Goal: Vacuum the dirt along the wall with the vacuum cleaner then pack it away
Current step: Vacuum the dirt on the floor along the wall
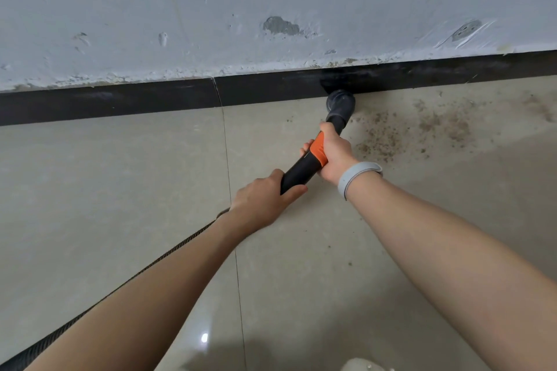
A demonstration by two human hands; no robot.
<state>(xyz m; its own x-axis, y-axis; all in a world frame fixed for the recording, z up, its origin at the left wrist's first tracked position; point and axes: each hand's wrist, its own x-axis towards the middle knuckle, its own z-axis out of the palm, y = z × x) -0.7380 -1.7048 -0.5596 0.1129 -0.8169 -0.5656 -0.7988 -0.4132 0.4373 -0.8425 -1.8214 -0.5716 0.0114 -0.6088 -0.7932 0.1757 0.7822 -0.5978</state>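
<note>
A black vacuum wand with an orange grip section (304, 164) points up and right toward the wall. Its round black nozzle (340, 101) sits on the floor against the dark skirting board (120, 99). My right hand (333, 153) grips the wand at the orange part, nearer the nozzle. My left hand (265, 199) grips the wand's lower black end. A ribbed black hose (120, 286) runs from under my left forearm to the bottom left corner. Brown dirt (422, 129) is scattered on the tiles right of the nozzle. The vacuum body is out of view.
A scuffed pale wall (271, 9) rises above the skirting board. Beige floor tiles (120, 175) spread toward me, with a grout line running down the middle. A pale rounded object (361, 364) shows at the bottom edge.
</note>
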